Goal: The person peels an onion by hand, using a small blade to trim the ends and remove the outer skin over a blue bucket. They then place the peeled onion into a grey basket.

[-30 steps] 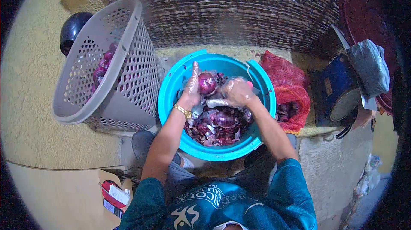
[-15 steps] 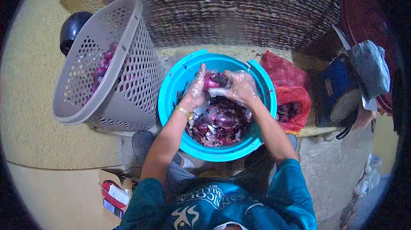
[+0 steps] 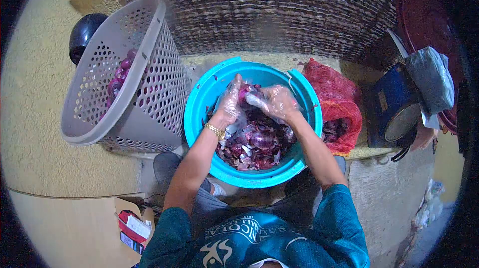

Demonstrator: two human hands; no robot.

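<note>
Against the woven wall, the grey basket held purple bulbs. The blue tub held loose skins, with the red mesh sack beside it. Over the tub, the gloved left hand clasped a red onion, and the right hand curled closed against it. Peeling likely wanted a steady hold, kept low so skins fell inside.

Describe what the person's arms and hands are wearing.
Both the left hand and the right hand wear thin, clear, crinkled plastic gloves. A gold wristwatch with a link band sits on the left wrist. The forearms are bare; short teal sleeves cover the upper arms.
</note>
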